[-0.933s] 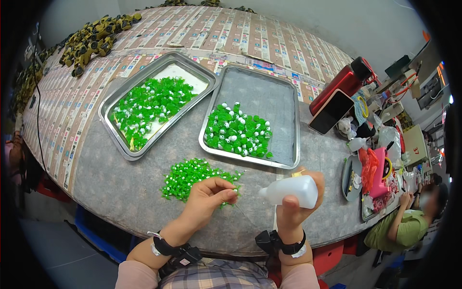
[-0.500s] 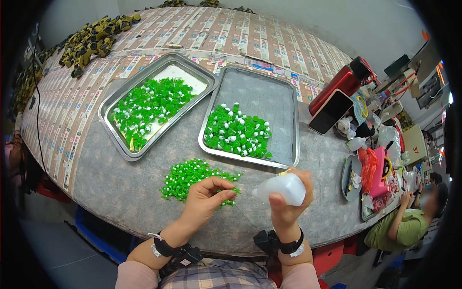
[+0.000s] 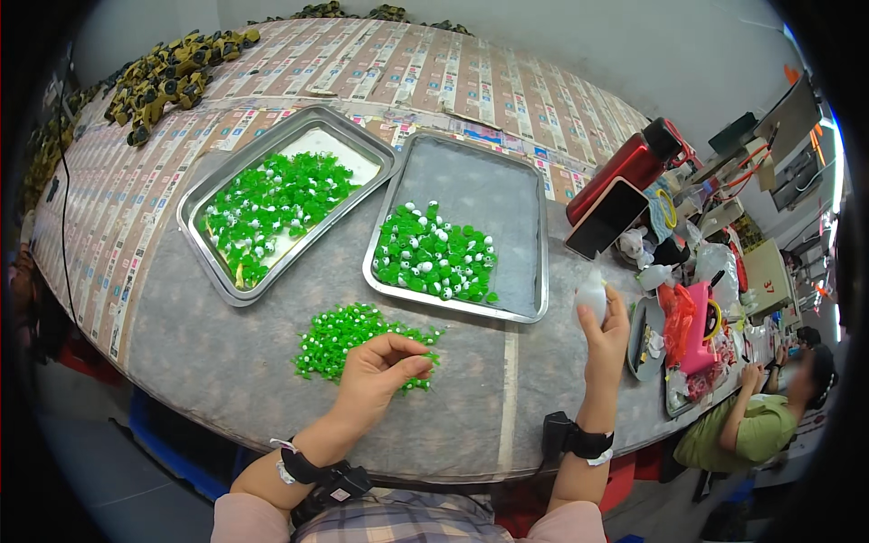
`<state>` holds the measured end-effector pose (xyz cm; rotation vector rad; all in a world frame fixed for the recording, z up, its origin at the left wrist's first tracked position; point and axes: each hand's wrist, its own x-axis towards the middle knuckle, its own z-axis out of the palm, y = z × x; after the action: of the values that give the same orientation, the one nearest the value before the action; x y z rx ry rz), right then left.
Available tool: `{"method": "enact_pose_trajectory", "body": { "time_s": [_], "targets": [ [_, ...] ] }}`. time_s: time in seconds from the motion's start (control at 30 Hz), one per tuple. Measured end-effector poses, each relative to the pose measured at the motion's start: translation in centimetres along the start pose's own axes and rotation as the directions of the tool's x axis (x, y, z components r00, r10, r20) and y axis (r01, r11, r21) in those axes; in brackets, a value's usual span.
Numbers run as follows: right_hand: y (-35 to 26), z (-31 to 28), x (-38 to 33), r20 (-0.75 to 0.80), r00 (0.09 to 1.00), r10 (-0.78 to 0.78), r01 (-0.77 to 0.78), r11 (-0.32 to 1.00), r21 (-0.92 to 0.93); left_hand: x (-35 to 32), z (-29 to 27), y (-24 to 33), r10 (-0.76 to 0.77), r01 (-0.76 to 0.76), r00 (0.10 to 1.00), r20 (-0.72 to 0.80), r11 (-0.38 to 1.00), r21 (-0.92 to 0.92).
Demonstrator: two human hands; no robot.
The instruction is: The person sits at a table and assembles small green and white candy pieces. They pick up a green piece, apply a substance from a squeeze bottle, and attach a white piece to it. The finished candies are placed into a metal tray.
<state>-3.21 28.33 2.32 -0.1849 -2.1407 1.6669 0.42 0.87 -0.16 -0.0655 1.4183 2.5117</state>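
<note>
The left hand [image 3: 373,382] has thumb and forefinger pinched together on a small green piece [image 3: 434,358], of which only a bit shows past the fingertips. The right hand [image 3: 605,333], well apart on the right, has its fingers wrapped around a squeeze bottle [image 3: 591,299]: milky white, translucent and plain, standing roughly upright in the grip with its narrow nozzle uppermost. Just beyond the left hand lies a loose heap of green pieces [image 3: 348,337], thin and bright, many tipped with small white dots. Farther out, ahead of both hands, a metal tray [image 3: 507,195] holds green parts with round white, dark-spotted ends; a second tray [image 3: 342,149], ahead and to the left of the left hand, carries more of them. Just beyond the right hand are a phone [image 3: 605,219] and a red flask [image 3: 617,178]. Half a second ago the bottle lay tilted, nozzle toward the left hand and near it; now it has swung up and away to the right, while the left hand keeps its pinch near the heap.
</note>
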Motion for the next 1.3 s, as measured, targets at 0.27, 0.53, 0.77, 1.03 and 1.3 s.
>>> {"method": "enact_pose_trajectory", "body": {
  "time_s": [0.27,0.53,0.77,1.03,1.3],
  "targets": [
    [3.2,-2.5,-0.2,-0.116,0.931,-0.346,0.214,0.776,-0.594,0.0,0.2,-0.1,0.009,-0.009,1.0,-0.021,1.0,-0.017],
    [-3.0,5.7,1.0,0.283,0.944,-0.168,0.285,0.845,-0.451,0.1,-0.2,-0.2,-0.002,0.002,1.0,-0.001,1.0,-0.02],
    [1.3,7.4,3.6,0.546,0.824,0.15,0.239,0.782,-0.576,0.3,0.2,-0.1,0.0,0.0,1.0,-0.029,1.0,-0.002],
    [-3.8,7.2,-0.9,0.712,0.694,0.104,-0.18,0.983,0.031,0.0,-0.6,-0.1,-0.087,0.107,0.987,0.133,0.982,-0.153],
    [-2.9,9.6,-5.1,0.742,0.652,0.153,-0.46,0.858,0.227,0.2,-0.5,0.0,-0.107,0.132,0.988,0.114,0.962,-0.241]
  ]
}}
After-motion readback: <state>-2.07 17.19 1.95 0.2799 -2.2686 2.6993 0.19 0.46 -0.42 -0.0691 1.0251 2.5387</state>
